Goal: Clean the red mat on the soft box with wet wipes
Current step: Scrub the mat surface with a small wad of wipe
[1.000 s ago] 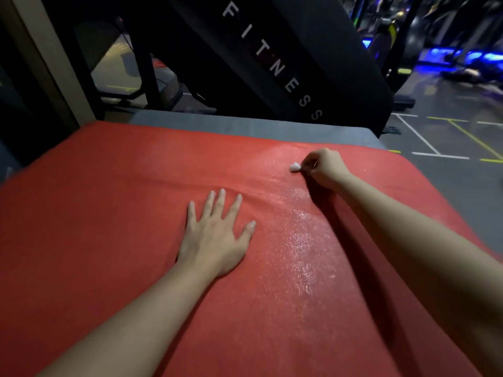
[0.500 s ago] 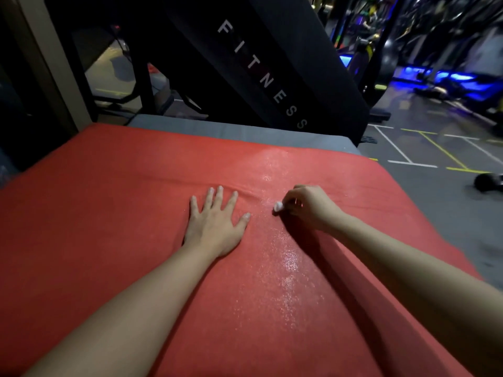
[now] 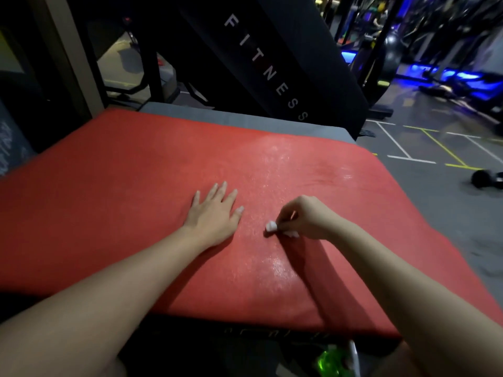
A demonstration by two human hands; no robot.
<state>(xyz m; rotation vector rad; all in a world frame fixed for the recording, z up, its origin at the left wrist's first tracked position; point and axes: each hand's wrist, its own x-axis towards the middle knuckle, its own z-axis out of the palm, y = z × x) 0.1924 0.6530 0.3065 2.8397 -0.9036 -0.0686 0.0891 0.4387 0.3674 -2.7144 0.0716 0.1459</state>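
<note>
A red mat (image 3: pixel 114 191) covers the top of the soft box, whose grey surface (image 3: pixel 239 119) shows along the far edge. My left hand (image 3: pixel 215 213) lies flat on the mat near its middle, fingers straight and spread. Just to its right, my right hand (image 3: pixel 304 217) pinches a small white wet wipe (image 3: pixel 271 226) and holds it down on the mat. A wet, shiny streak (image 3: pixel 275 265) runs from the far side of the mat toward me, passing beside the wipe.
A black slanted panel reading FITNESS (image 3: pixel 272 66) rises behind the box. Grey gym floor with white and yellow lines (image 3: pixel 424 153) lies to the right, with a dark dumbbell (image 3: pixel 487 179) on it. A green object (image 3: pixel 329 363) sits below the mat's near edge.
My right hand has dragged the wipe from the far right of the mat back toward me, leaving a longer wet streak. My left hand stays flat in place.
</note>
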